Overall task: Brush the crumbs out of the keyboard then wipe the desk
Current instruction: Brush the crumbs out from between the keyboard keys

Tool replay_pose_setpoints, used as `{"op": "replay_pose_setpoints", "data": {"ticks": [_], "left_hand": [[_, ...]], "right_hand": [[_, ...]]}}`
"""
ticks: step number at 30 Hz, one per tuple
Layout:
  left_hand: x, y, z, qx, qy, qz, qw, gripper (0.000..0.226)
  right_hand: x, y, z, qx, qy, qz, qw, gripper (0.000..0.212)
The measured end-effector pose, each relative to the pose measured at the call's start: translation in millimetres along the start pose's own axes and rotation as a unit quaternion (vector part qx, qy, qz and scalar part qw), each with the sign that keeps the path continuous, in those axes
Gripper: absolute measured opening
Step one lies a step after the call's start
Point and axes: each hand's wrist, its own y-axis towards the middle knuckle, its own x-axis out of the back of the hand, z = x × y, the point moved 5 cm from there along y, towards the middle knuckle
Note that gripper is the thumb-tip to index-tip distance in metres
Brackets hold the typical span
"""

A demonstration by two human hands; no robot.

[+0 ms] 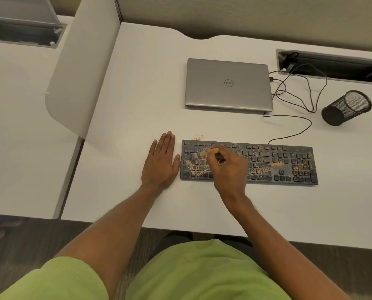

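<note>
One white tabletop carries one closed laptop far and one dark keyboard near, with one mesh cup at the right. The left hand lies flat with straight fingers, just left of the keyboard. The right hand grips one small brush over the left keys, among many crumbs.

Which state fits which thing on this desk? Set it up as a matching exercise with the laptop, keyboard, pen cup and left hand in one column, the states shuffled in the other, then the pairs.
Things
1. laptop
2. keyboard
3. pen cup
4. left hand

States
A. black mesh
B. palm down, fingers straight
C. lid closed
D. strewn with crumbs

Pairs: 1-C, 2-D, 3-A, 4-B
</note>
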Motion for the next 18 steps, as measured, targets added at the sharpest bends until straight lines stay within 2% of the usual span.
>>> {"op": "replay_pose_setpoints", "data": {"ticks": [6, 12, 18], "left_hand": [[-1, 0, 0, 0.001, 0.004, 0.003, 1.0, 0.07], [-1, 0, 1, 0.004, 0.0, 0.006, 1.0, 0.069], [-2, 0, 1, 0.003, 0.003, 0.013, 1.0, 0.069]], "right_hand": [[-4, -11, -5, 0.018, -0.024, 0.046, 0.999, 0.014], [-6, -9, 6, 0.079, -0.022, 0.043, 0.996, 0.01], [-24, 0, 6, 0.033, -0.008, 0.04, 0.999, 0.011]]}}
